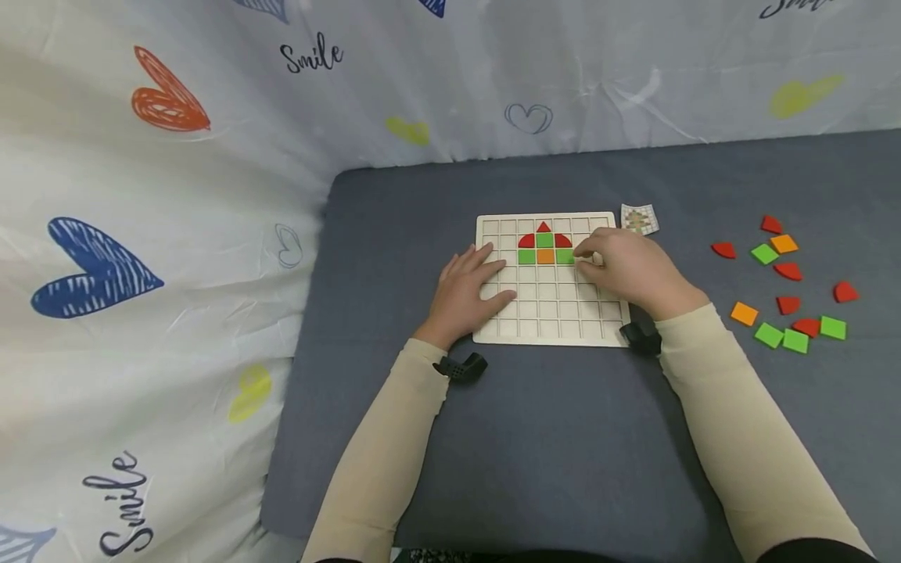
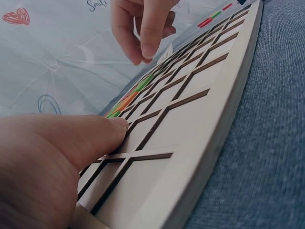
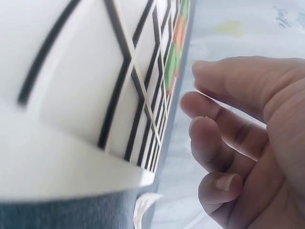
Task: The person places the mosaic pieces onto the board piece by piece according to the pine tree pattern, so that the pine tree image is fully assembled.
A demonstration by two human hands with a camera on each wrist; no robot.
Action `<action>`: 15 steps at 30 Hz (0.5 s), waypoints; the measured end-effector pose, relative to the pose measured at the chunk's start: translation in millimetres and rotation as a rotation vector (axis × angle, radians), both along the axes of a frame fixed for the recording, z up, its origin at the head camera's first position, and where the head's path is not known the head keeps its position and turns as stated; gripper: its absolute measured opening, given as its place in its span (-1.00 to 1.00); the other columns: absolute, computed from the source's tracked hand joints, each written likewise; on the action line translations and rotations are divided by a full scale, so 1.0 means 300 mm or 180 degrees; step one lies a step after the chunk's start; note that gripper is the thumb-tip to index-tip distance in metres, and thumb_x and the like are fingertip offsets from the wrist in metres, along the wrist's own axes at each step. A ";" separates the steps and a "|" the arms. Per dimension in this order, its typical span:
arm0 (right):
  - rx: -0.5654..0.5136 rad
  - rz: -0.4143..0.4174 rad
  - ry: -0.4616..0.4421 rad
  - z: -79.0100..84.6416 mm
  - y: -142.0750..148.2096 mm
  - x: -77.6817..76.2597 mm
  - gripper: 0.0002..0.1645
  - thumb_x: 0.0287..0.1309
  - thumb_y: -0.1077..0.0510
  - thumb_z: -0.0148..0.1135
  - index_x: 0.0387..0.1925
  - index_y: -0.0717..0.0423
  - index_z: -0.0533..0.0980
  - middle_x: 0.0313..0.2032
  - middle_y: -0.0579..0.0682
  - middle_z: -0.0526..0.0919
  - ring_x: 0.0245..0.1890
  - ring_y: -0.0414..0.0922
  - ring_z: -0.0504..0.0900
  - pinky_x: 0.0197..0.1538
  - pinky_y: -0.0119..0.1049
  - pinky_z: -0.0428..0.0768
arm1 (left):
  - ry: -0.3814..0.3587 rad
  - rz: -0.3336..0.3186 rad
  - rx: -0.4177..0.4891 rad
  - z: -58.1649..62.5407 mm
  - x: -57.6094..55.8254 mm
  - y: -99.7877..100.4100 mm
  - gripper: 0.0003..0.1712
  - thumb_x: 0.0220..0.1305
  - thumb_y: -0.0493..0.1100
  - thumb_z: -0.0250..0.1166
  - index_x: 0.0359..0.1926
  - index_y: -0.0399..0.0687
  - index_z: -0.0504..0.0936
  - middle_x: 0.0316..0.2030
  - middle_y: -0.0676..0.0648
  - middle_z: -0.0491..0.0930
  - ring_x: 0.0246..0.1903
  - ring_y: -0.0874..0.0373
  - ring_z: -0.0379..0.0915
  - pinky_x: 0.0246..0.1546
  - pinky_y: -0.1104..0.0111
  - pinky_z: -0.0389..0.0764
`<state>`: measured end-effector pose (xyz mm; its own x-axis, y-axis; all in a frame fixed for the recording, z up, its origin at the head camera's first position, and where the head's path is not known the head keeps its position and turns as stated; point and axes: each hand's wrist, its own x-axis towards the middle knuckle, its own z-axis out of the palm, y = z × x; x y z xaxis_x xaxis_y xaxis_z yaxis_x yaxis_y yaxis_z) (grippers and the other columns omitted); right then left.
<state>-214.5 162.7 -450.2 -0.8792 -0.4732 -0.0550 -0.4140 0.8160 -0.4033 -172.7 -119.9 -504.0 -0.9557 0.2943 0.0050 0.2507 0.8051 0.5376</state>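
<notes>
A pale wooden grid board [image 1: 542, 330] lies on the table with small tiles set in its upper middle cells. A red triangle [image 1: 543, 227] tops a green tile [image 1: 545, 240], flanked by two red rounded pieces. Below sits an orange square [image 1: 545, 256] between two green ones. My left hand [image 1: 466, 295] rests on the board's left edge, fingers spread. Beside the right-hand green square [image 1: 565, 256], my right hand [image 1: 637, 266] hovers with fingers loosely bent; in the right wrist view, a gap shows between thumb [image 3: 228, 78] and fingertips, with nothing held.
A small printed card [image 1: 639, 220] lies by the board's upper right corner. Farther right are scattered loose tiles: several red rounded pieces [image 1: 788, 271], green squares [image 1: 833, 328] and orange squares [image 1: 744, 313]. A printed white cloth [image 1: 450, 86] hangs behind the grey table [image 1: 549, 438] and along its left.
</notes>
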 end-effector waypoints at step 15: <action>-0.0086 -0.0268 0.0217 0.027 0.118 0.016 -0.71 0.38 0.13 0.30 -0.01 0.24 0.72 -0.10 0.19 0.76 -0.18 0.09 0.64 -0.11 0.13 0.66 | 0.0034 0.0020 -0.0002 -0.001 -0.004 0.004 -0.30 0.41 0.21 0.35 0.46 0.09 0.54 0.62 -0.02 0.19 0.65 0.01 -0.09 0.66 0.06 -0.17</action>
<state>-209.6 198.2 -442.0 -0.9172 -0.3980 0.0180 -0.3716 0.8384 -0.3988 -173.9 -118.8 -504.1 -0.9574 0.2882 0.0152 0.2514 0.8070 0.5344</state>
